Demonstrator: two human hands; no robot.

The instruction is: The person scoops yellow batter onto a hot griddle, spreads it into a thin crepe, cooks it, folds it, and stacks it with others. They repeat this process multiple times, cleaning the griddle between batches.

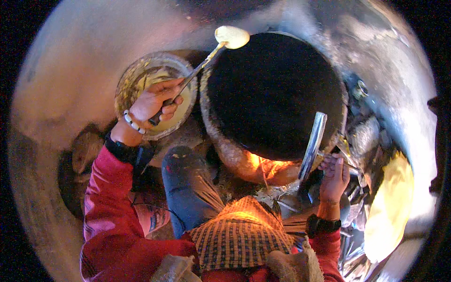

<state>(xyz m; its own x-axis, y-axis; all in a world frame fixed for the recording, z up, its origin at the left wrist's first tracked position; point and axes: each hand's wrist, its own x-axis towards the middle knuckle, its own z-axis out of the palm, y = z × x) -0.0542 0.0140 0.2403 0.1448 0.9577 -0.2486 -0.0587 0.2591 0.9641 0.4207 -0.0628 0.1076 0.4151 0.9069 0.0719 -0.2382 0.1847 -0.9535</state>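
My left hand (160,102) grips the handle of a long metal ladle (232,37). Its bowl, coated with pale yellow batter, is raised over the far left rim of a round black griddle (271,95). Below that hand stands a round bowl of yellowish batter (181,120), its wall smeared. My right hand (334,174), at the griddle's lower right, has its fingers closed around a thin handle or stick. A flat, pale strip (313,146) slants upward beside it over the griddle's edge; whether it joins what I hold is unclear.
Fire (269,165) glows under the griddle's near edge, close to my checked cloth (239,239). A yellow, flat, rounded thing (391,208) lies at the right, beside sticks and scraps. A small jar-like object (360,90) is beyond the griddle's right side.
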